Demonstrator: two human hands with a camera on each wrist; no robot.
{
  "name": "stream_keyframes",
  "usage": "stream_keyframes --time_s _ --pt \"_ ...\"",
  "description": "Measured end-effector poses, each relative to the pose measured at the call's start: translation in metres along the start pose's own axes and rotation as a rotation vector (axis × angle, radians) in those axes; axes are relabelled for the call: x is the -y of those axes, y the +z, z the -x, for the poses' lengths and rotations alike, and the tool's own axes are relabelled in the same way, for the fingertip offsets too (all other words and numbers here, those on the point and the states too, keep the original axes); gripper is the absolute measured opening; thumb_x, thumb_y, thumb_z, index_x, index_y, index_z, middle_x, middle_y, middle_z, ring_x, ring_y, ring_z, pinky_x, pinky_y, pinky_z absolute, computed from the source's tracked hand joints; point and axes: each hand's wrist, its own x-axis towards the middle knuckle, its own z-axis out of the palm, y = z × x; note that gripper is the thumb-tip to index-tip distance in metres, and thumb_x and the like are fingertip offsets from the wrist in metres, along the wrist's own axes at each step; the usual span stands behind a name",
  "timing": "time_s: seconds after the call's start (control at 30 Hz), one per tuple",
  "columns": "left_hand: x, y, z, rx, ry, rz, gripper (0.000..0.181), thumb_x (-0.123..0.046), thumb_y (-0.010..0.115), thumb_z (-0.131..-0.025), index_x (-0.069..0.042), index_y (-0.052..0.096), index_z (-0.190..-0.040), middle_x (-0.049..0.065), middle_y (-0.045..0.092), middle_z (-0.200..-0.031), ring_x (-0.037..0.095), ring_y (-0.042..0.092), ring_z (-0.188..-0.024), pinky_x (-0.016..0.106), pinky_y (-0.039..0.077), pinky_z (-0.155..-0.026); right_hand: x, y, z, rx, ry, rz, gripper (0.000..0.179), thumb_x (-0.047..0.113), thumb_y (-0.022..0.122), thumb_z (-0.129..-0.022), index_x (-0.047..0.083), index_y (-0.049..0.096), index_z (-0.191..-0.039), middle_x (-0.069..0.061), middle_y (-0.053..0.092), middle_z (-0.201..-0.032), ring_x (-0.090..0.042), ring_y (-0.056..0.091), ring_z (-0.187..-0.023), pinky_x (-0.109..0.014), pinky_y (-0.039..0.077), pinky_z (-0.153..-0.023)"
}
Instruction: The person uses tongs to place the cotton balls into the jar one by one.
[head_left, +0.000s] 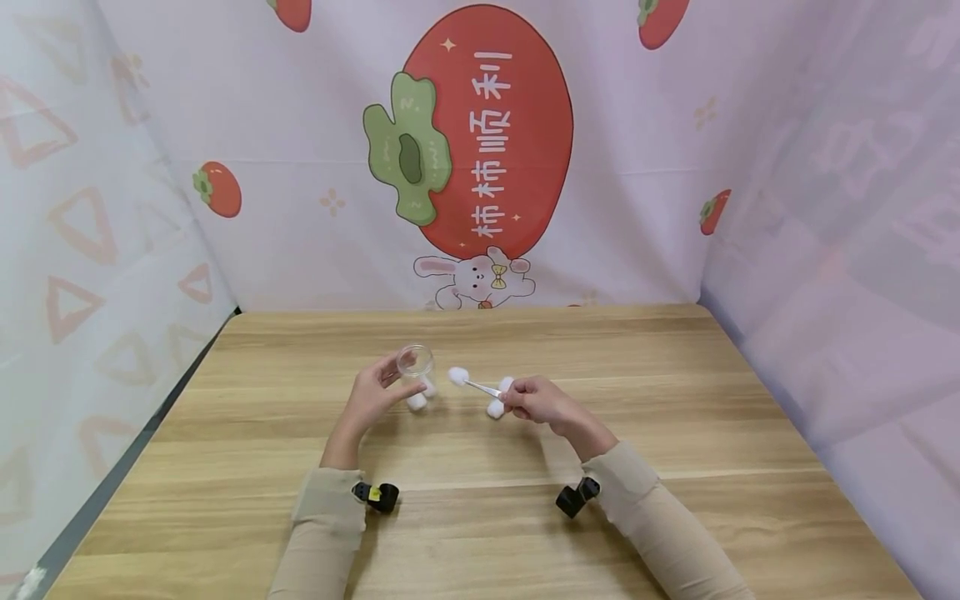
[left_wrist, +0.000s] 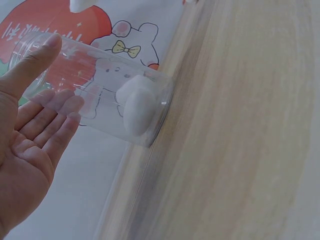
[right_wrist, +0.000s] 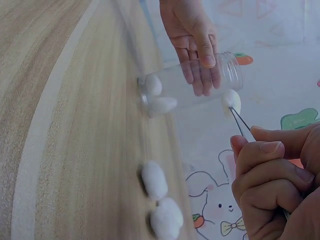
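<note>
My left hand [head_left: 372, 392] grips a clear, open-topped jar [head_left: 416, 362] near its mouth, thumb on one side and fingers on the other. The jar stands upright on the table, and white cotton balls [left_wrist: 139, 107] lie at its bottom. In my right hand [head_left: 538, 402] is a pair of metal tweezers [head_left: 484, 389], pinched between thumb and fingers. Their tips hold one cotton ball [right_wrist: 231, 101] in the air, just to the right of the jar's rim and outside it. Below the tweezers, two loose cotton balls [right_wrist: 154, 180] rest on the table.
The wooden table [head_left: 465, 533] stretches out around both hands. A printed cloth backdrop [head_left: 300, 242] rises at its far edge, with more cloth on the left and right sides. Each sleeve carries a small black wrist camera [head_left: 386, 497].
</note>
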Motion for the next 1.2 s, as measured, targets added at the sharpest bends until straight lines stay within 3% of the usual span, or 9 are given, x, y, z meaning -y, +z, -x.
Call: stream_keyframes --time_s 0.4,0.93,1.2 --pt "-0.002 0.001 0.001 -0.004 -0.013 0.035 0.07 -0.022 0.08 -0.078 -0.007 0.049 -0.139 0.018 0.054 -0.142 0.033 0.048 -0.136 0.041 0.039 -0.118 0.008 -0.002 0.002 0.011 -0.032 -0.023 0.025 0.01 0.052 -0.097 -0.005 0.058 -0.078 0.005 0.044 -0.058 -0.005 0.031 -0.052 -0.015 0.021 -0.045" --pt "0.0 0.001 0.001 -0.008 0.0 0.017 0.07 -0.024 0.08 -0.079 -0.008 0.049 -0.139 0.017 0.054 -0.142 0.032 0.049 -0.136 0.041 0.04 -0.118 0.019 -0.005 0.004 0.002 -0.053 -0.02 0.026 0.011 0.049 -0.098 -0.01 0.057 -0.087 0.006 0.044 -0.06 -0.005 0.032 -0.053 -0.015 0.023 -0.047" --pt "0.001 0.001 0.001 -0.007 0.003 0.015 0.07 -0.024 0.08 -0.079 -0.007 0.049 -0.139 0.018 0.053 -0.143 0.033 0.049 -0.136 0.042 0.04 -0.117 0.024 -0.006 0.004 0.0 -0.062 -0.023 0.025 0.014 0.052 -0.098 -0.003 0.057 -0.08 0.006 0.043 -0.056 -0.005 0.032 -0.052 -0.016 0.022 -0.047"
